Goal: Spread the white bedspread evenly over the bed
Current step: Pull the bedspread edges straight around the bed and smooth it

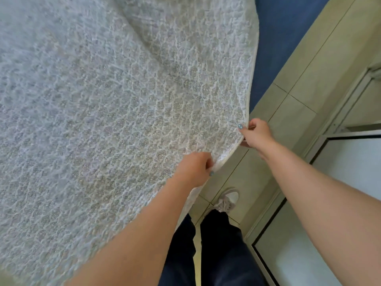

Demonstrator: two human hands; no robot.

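Both hands grip the piped edge of the white bedspread (115, 112): the left hand (193, 170) pinches it lower down, the right hand (256, 133) further along the same edge, a little apart. The patterned bedspread billows across the left of the view, covering most of the blue bed (282, 38), beside the tiled floor (305, 83).
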